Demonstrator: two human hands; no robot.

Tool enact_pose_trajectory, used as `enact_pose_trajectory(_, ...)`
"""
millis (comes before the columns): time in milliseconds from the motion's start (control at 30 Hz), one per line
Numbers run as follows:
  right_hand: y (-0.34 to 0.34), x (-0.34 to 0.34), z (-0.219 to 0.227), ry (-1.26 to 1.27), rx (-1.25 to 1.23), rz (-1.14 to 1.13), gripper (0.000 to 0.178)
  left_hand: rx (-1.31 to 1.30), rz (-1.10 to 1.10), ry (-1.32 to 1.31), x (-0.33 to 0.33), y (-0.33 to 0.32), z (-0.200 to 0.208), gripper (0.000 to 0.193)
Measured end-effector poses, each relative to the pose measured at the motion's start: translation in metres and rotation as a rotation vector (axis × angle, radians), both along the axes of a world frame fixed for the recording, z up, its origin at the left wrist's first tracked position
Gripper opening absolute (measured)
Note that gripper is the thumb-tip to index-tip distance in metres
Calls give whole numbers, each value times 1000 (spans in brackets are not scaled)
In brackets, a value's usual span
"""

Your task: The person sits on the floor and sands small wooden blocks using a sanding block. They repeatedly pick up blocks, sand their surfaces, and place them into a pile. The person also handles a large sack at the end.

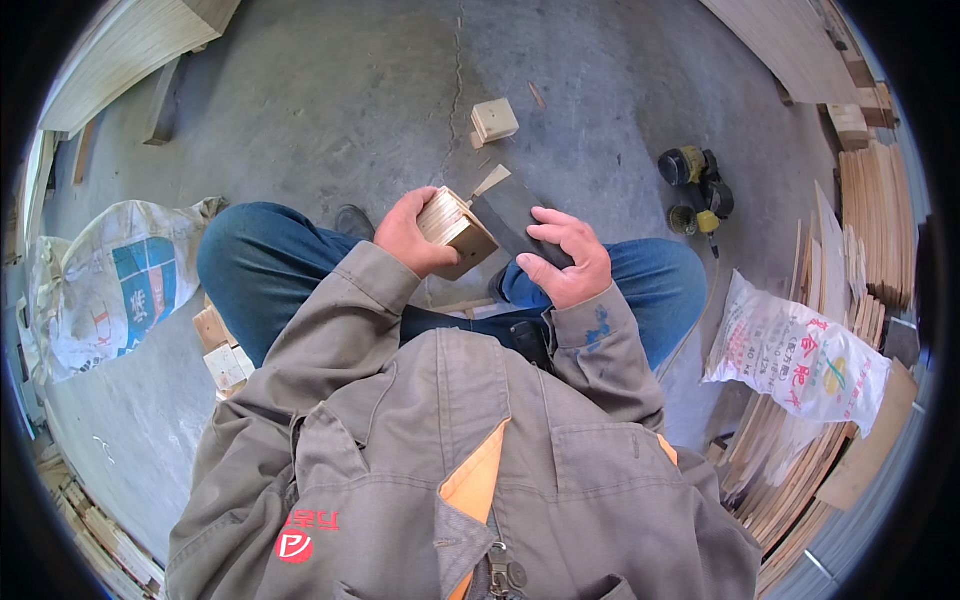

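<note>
My left hand (pixel 408 236) is wrapped round a block of layered plywood (pixel 462 232), its striped edges facing up. Pinched between the thumb and fingers of my right hand (pixel 575 256) is a dark grey, flat, blade-like plate (pixel 517 217). The far left corner of the plate is right beside the block; whether they touch I cannot tell. A pale, thin wood sliver (pixel 492 180) shows at that corner. Beyond my hands, another small wooden block (pixel 495 120) lies on the concrete floor, with a wood scrap (pixel 537 95) near it.
On the right stands a yellow and black nail gun (pixel 697 190). A white printed sack (pixel 800 350) lies over stacked wood strips (pixel 875 225). To the left are another sack (pixel 120 280) and several blocks (pixel 225 350) beside my knee. Large panels (pixel 125 55) rise at the upper left.
</note>
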State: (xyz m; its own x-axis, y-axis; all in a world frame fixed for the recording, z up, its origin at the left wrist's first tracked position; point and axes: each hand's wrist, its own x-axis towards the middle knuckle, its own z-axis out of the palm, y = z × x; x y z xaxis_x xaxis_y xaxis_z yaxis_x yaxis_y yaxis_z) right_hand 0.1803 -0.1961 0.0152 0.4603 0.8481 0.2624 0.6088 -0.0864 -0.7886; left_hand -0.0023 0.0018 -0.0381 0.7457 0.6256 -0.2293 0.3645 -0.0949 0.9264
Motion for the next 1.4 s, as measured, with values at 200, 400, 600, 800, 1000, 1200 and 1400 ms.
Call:
enact_pose_trajectory(200, 0, -1, 3, 29, -7, 40, 36, -4, -23, 36, 1, 0, 2, 94)
enact_pose_trajectory(400, -4, 5, -5, -50, -38, 42, 36, -56, -20, 25, 1, 0, 6, 96)
enact_pose_trajectory(600, -4, 6, -6, -69, -16, 30, 37, -60, -45, 72, 2, 1, 15, 97)
enact_pose_trajectory(800, 5, 1, -7, 5, -31, -95, 39, -156, -148, 34, 2, 3, 16, 97)
enact_pose_trajectory(1000, 22, -12, -10, 258, -117, -171, 47, -131, -220, 0, 2, -3, 14, 98)
enact_pose_trajectory(1200, 29, -18, -20, 267, -117, -151, 52, -80, -251, 24, 3, -6, 10, 98)
enact_pose_trajectory(1400, 30, -20, -24, 165, -143, -207, 53, -59, -269, 30, 3, -6, 12, 96)
